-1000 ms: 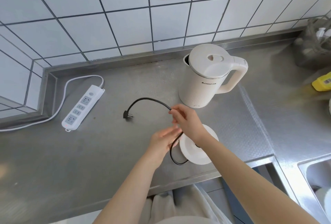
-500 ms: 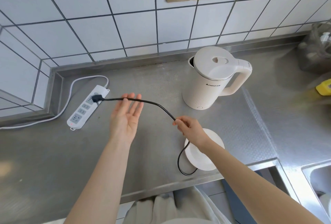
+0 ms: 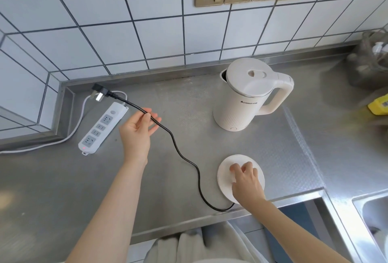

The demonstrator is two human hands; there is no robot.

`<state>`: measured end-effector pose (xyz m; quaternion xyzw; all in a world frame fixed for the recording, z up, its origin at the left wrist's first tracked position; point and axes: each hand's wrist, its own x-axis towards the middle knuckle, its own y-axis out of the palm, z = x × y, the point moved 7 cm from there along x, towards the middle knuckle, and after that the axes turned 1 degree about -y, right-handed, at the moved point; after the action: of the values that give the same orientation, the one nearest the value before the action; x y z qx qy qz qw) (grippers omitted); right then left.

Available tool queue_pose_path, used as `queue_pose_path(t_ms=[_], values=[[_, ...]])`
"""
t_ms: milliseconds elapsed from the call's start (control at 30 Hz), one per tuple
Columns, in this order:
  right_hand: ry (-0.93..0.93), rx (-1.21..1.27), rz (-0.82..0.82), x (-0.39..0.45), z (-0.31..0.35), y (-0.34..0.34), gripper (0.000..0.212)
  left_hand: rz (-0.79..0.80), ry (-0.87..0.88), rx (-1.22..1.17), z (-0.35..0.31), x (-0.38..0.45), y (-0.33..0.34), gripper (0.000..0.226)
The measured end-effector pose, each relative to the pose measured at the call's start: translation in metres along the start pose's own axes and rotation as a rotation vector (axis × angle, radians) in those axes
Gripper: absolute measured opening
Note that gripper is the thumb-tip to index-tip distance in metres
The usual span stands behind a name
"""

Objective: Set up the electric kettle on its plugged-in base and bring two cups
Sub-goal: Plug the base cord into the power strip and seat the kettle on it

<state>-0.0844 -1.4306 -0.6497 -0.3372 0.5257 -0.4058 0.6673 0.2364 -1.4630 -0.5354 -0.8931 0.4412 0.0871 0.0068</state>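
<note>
The table point(image 3: 189, 103) was brushed steel, partly embossed; kettle point(image 3: 241, 103) and base point(image 3: 225, 170) matt cream plastic; cord point(image 3: 180, 151) black rubber; wall tiles point(image 3: 159, 37) glossy.

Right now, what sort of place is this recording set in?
Most likely a home kitchen: a stainless steel counter against a white tiled wall, an electric kettle, and a sink at the right edge.

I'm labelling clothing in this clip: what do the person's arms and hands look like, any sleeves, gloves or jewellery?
Both forearms are bare right to the picture's bottom edge, no sleeves showing. The left hand and right hand wear no gloves, and no rings, watch or bracelet are visible.
</note>
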Motion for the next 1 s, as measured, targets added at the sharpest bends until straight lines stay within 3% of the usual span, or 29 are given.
queue_pose_path(t_ms=[267,467,767,1000], values=[[-0.025,0.078,-0.057,0.026,-0.013,-0.008,0.023,-0.046,-0.023,0.032,0.008,0.005,-0.007,0.017],[0.024,0.196,-0.159,0.052,-0.03,-0.037,0.022,-0.071,-0.069,0.049,0.012,0.009,-0.013,0.017],[0.405,0.318,-0.284,0.075,-0.117,-0.081,0.022,-0.111,-0.137,0.08,0.027,0.009,-0.024,0.017],[0.436,0.155,-0.185,0.076,-0.111,-0.09,0.02,-0.125,-0.186,0.135,0.045,0.005,-0.028,0.021]])
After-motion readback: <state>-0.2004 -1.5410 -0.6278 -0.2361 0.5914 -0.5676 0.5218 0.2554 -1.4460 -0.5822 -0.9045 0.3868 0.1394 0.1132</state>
